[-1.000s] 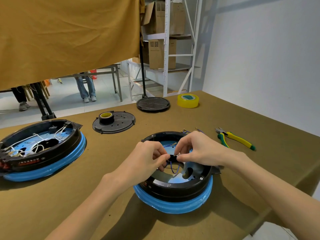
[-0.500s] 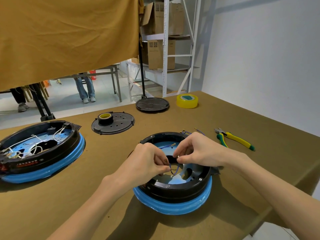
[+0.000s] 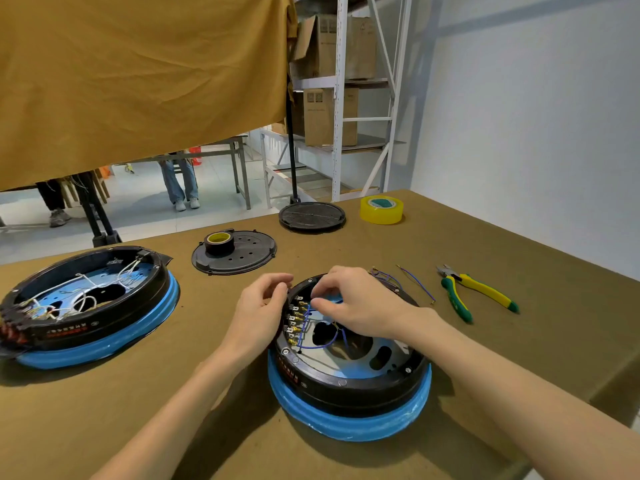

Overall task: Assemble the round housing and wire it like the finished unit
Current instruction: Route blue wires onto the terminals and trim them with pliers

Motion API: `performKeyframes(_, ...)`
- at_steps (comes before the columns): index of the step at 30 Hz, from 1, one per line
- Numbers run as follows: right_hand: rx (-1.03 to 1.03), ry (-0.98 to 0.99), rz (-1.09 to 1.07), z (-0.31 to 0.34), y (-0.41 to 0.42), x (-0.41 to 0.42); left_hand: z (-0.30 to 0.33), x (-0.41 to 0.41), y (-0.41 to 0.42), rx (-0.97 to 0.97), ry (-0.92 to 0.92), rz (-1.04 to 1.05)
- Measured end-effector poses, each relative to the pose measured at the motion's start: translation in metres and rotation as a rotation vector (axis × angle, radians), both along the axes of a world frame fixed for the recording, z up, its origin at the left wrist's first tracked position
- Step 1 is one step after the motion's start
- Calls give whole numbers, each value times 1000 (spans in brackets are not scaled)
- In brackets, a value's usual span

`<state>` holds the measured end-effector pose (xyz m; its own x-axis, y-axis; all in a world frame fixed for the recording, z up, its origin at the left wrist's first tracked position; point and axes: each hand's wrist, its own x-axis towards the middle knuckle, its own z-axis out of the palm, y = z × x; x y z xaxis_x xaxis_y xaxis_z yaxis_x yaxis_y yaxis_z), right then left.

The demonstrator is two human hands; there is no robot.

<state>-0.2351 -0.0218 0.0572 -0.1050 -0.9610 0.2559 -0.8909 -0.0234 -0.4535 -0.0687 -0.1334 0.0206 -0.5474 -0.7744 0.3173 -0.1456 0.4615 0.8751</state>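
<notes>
A brown-covered surface [image 3: 485, 258] is seen carrying two round housings: the finished unit [image 3: 86, 306], threaded with white wires, at the far left, and the housing under assembly [image 3: 349, 368] near the front edge, between both forearms. The left hand [image 3: 258, 311] is curled against its left rim beside a row of brass terminals [image 3: 294, 320]. The right hand [image 3: 353, 306] is held over the interior, fingers bent; whether a blue wire [image 3: 320, 344] is pinched cannot be told. Yellow-green pliers [image 3: 474, 296] are laid to the right.

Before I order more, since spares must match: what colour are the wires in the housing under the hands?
Blue wires, seen best in the head view.
</notes>
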Motion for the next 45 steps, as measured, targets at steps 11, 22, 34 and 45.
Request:
performKeyframes(11,211,-269,-58,0,-36,-5,-12,-3,2,330,144,-62)
performKeyframes(22,171,-190,-126,-3,-38,3,-4,0,1,138,-60,36)
performKeyframes(34,111,-249,-126,-7,-29,8,8,9,18,-56,-115,191)
performKeyframes(45,128,-292,-109,-5,-19,14,7,10,17,-66,-117,195)
